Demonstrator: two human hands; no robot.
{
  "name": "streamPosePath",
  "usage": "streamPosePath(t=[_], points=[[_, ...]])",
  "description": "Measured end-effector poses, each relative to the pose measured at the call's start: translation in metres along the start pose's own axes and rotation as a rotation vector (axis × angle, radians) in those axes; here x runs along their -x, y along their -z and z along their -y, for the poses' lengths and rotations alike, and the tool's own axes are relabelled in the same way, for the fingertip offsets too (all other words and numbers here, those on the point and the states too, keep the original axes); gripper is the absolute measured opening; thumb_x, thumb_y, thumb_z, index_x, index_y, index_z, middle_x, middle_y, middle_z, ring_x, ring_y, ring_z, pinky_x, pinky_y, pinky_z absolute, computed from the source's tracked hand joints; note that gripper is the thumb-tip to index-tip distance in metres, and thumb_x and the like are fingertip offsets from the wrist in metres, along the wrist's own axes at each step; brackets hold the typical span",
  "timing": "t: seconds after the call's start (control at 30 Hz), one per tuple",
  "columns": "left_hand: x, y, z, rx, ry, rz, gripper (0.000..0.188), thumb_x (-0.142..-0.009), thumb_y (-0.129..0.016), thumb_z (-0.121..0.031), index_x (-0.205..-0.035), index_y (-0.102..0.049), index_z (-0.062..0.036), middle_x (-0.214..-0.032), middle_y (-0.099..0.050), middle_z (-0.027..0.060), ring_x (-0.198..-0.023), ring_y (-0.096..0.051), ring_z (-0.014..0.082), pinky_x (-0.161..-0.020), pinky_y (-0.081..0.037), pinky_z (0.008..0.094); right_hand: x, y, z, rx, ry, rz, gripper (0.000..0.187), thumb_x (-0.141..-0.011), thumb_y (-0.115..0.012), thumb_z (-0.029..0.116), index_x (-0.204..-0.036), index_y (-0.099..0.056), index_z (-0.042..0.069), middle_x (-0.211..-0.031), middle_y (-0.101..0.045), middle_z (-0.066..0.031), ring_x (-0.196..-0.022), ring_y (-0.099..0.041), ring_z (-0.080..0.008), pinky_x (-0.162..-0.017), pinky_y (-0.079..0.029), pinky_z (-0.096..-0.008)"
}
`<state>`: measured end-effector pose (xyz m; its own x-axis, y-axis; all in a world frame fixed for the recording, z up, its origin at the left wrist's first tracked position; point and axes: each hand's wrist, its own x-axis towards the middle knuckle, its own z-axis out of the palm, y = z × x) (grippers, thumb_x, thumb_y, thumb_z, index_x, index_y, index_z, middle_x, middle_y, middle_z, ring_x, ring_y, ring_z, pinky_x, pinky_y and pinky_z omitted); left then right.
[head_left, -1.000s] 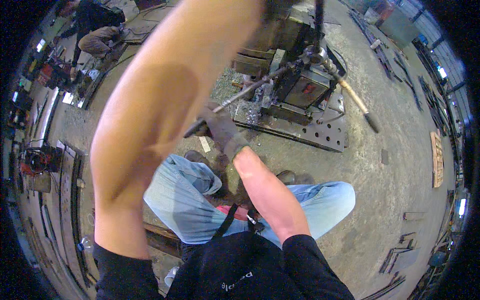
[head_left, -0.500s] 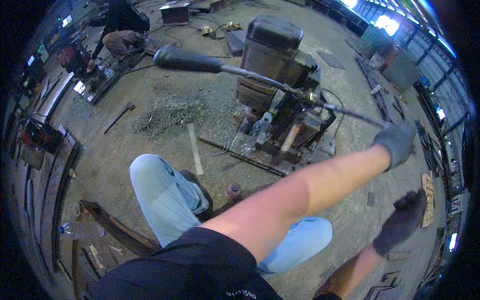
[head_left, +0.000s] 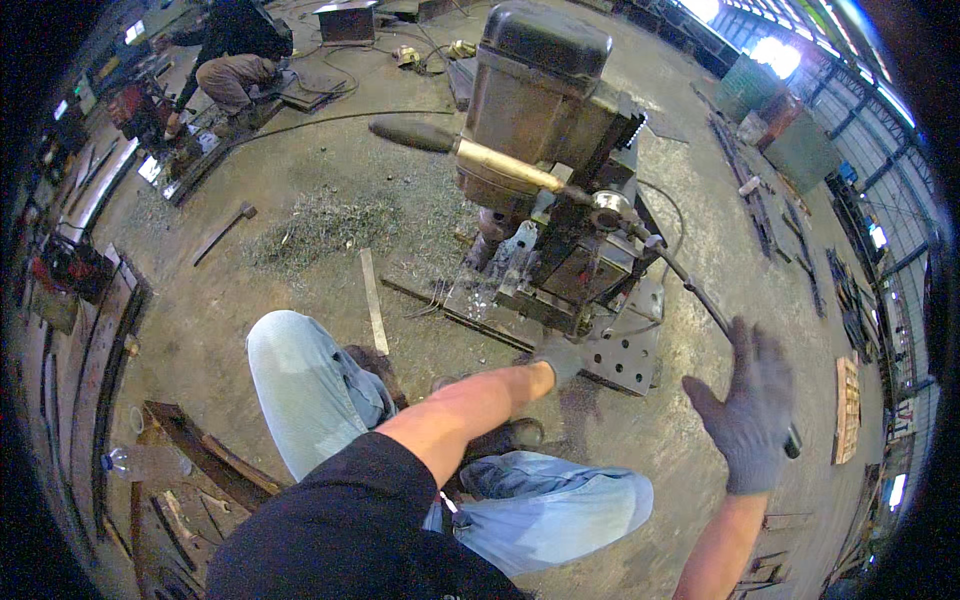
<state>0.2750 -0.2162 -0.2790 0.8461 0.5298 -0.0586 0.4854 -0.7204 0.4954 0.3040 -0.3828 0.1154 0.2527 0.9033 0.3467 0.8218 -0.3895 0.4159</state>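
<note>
Now the gloved left hand (head_left: pixel 560 357) touches the holed metal plate (head_left: pixel 628 352) under the drill machine (head_left: pixel 545 150); its grip is hidden. Right hand (head_left: pixel 748 415) is spread wide, just beside the long lever (head_left: pixel 700 295).

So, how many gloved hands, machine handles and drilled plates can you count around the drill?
Gloved hands: 2, left hand and right hand
Lever handles on the drill: 2, and
Perforated steel plate: 1
Total: 5

Grey knit gloves (head_left: pixel 752 420), black short-sleeved shirt (head_left: pixel 350 530), pale blue jeans (head_left: pixel 300 385).
</note>
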Motion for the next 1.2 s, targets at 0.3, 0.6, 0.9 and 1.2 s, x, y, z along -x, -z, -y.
streamPosePath(t=[0.3, 0.6, 0.9, 1.2], points=[[0.097, 0.154, 0.122, 0.031, 0.005, -0.041, 0.028, -0.086, -0.062, -0.033, -0.098, -0.073, -0.0099, -0.099, -0.073, 0.0166, -0.091, -0.069, 0.0376, -0.078, -0.055, 0.0467, 0.010, -0.117, -0.002, -0.749, -0.561, 0.591, 0.043, -0.087, -0.069, 0.042, -0.109, -0.064, 0.006, -0.068, -0.065, -0.0091, -0.058, -0.060, -0.0229, -0.056, -0.048, -0.0383], [0.149, 0.107, 0.270, 0.157, 0.949, -0.151, 0.040, -0.082, -0.063, -0.037, -0.109, -0.068, -0.0076, -0.111, -0.067, 0.0239, -0.102, -0.065, 0.0426, -0.090, -0.051, 0.0493, 0.037, -0.263, 0.117, -1.235, -0.880, 0.617, 0.037, -0.089, -0.065, 0.046, -0.080, -0.065, 0.011, -0.061, -0.058, -0.0014, -0.047, -0.047, -0.0086, -0.044, -0.032, -0.0261], [0.118, 0.062, 0.290, -0.041, 0.841, 0.090, 0.042, -0.081, -0.062, -0.038, -0.116, -0.067, -0.0153, -0.111, -0.069, 0.0203, -0.105, -0.065, 0.0384, -0.090, -0.052, 0.0482, 0.033, -0.286, 0.178, -1.337, -0.965, 0.594, 0.040, -0.090, -0.066, 0.045, -0.082, -0.066, 0.006, -0.064, -0.057, -0.0009, -0.055, -0.048, -0.0111, -0.051, -0.037, -0.0307], [0.123, 0.036, 0.263, 0.306, 0.809, -0.536, 0.044, -0.096, -0.051, -0.040, -0.126, -0.058, -0.0098, -0.119, -0.065, 0.0228, -0.111, -0.060, 0.0439, -0.091, -0.047, 0.0501, 0.041, -0.283, 0.175, -1.298, -0.948, 0.769, 0.046, -0.093, -0.060, 0.046, -0.101, -0.064, 0.001, -0.079, -0.066, -0.0116, -0.069, -0.061, -0.0257, -0.064, -0.048, -0.0438]])
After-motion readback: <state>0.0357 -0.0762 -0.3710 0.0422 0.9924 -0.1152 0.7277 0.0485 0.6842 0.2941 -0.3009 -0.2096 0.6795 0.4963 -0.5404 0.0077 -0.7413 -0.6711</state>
